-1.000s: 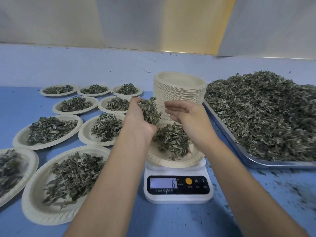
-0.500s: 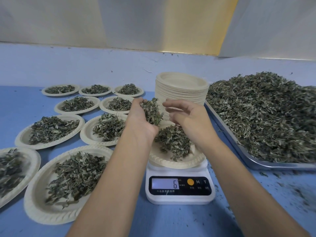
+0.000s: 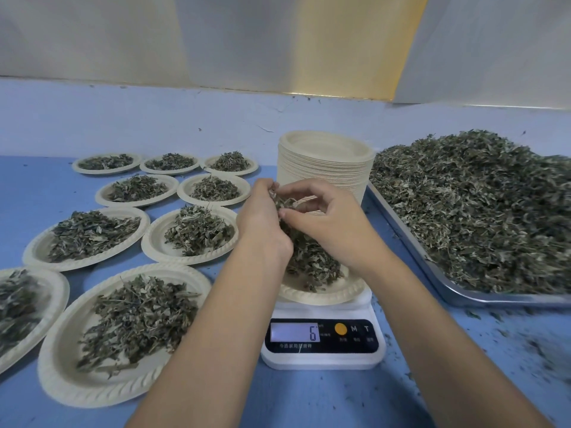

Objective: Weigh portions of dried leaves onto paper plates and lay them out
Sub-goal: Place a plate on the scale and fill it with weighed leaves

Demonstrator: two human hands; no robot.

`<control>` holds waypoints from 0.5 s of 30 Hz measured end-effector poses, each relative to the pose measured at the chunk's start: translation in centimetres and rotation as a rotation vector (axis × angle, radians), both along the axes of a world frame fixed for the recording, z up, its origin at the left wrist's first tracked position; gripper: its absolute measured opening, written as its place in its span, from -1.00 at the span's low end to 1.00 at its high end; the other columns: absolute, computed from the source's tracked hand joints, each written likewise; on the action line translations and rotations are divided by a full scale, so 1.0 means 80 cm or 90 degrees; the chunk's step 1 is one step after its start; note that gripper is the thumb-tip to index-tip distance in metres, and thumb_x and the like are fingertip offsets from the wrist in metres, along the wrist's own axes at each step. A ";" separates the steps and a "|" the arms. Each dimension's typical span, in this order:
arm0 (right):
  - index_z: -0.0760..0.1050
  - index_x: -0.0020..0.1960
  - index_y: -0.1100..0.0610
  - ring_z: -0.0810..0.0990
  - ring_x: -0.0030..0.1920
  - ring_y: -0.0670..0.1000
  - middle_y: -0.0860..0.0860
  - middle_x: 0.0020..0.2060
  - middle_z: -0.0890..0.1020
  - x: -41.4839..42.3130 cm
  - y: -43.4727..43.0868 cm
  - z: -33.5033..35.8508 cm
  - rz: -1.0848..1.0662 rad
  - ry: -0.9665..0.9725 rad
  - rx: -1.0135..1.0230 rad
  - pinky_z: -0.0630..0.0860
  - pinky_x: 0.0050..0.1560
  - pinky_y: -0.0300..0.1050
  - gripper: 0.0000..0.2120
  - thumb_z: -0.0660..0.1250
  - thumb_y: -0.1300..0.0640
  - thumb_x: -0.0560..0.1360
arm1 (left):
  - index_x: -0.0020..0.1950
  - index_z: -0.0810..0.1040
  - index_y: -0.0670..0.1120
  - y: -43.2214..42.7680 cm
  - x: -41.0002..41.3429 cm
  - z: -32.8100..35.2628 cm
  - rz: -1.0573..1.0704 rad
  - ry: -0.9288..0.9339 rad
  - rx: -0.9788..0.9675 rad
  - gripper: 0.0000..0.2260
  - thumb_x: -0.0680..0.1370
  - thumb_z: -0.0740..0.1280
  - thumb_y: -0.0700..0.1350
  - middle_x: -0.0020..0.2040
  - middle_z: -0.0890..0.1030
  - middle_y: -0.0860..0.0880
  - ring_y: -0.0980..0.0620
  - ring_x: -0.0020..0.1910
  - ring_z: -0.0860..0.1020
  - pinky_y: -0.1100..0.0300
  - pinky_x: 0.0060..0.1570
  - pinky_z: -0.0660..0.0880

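While the scale (image 3: 321, 344) reads 6 w/ a paper plate (image 3: 321, 293) sitting flat on its pan, the step in hand looks like topping up that portion (image 3: 312, 261) to target wt. The left hand (image 3: 262, 223) hangs over the plate's far-left side, fingers curled round a leaf clump (image 3: 285, 202). The right hand (image 3: 327, 223) meets it from the right, thumb & fingers closed in a pinch on the same clump. Next move, prob.: tease off a few leaves, drop them on the mound, and check the display after each bit; small pinches only, since dry leaf is light & a big drop could overshoot. The clump has no clear long axis, just a loose wad, ragged ends pointing down toward the plate. The portion is a low mound, approx. longer front-to-back than across, though the hands hide its far part. The plate is round, rim up, so no heading. Filled plates (image 3: 102, 335) lie in rows on the table (image 3: 309, 403) at left. An empty stack (image 3: 324, 162) stands behind the scale. The bulk heap (image 3: 479, 205) fills a metal tray (image 3: 463, 296) at right.
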State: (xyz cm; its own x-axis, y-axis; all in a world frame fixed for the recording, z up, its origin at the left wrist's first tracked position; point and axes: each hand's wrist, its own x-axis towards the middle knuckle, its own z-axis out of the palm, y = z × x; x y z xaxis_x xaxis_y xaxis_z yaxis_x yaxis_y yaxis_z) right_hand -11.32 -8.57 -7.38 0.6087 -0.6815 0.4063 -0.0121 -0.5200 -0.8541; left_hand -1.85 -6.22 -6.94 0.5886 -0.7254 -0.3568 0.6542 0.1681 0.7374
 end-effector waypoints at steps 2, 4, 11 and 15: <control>0.61 -0.05 0.03 0.59 -0.17 -0.08 -0.09 -0.07 0.64 0.000 0.000 0.000 -0.021 0.026 -0.027 0.53 0.00 -0.20 -0.81 0.45 0.27 0.40 | -0.24 0.46 -0.05 -0.001 -0.002 0.000 0.005 -0.010 0.000 -0.87 0.48 0.27 -0.06 -0.13 0.52 -0.08 -0.07 -0.13 0.50 0.05 0.06 0.49; 0.62 -0.09 0.03 0.60 -0.20 -0.08 -0.14 -0.16 0.65 0.000 0.000 -0.002 -0.045 0.036 -0.050 0.52 -0.05 -0.22 -0.82 0.44 0.28 0.40 | -0.28 0.44 -0.05 -0.004 -0.001 -0.003 0.013 -0.013 0.005 -0.85 0.48 0.27 -0.07 -0.19 0.52 -0.07 -0.07 -0.15 0.49 0.04 0.02 0.50; 0.62 -0.26 -0.06 0.55 -0.35 -0.18 -0.15 -0.39 0.65 -0.003 -0.009 0.000 -0.069 -0.029 0.006 0.50 -0.22 -0.25 -0.75 0.40 0.30 0.35 | -0.17 0.47 -0.06 -0.002 0.008 -0.006 0.024 0.044 -0.010 -0.88 0.53 0.26 -0.05 -0.22 0.55 -0.03 -0.01 -0.29 0.53 0.24 -0.35 0.51; 0.63 -0.29 -0.05 0.58 -0.34 -0.17 -0.11 -0.39 0.66 -0.008 -0.020 0.001 -0.111 -0.059 0.039 0.54 -0.19 -0.19 -0.77 0.38 0.28 0.34 | -0.18 0.44 -0.08 0.006 0.012 -0.001 0.053 0.053 -0.021 -0.85 0.56 0.24 -0.06 -0.39 0.54 -0.02 0.04 -0.53 0.51 0.34 -0.64 0.39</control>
State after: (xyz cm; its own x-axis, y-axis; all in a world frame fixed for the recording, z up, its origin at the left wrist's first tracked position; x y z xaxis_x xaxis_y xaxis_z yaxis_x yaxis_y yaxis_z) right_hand -11.98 -10.18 -7.30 0.4418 -0.7978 0.4102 -0.0169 -0.4646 -0.8853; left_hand -0.90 -5.72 -7.05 0.6167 -0.6873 -0.3838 0.6953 0.2470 0.6749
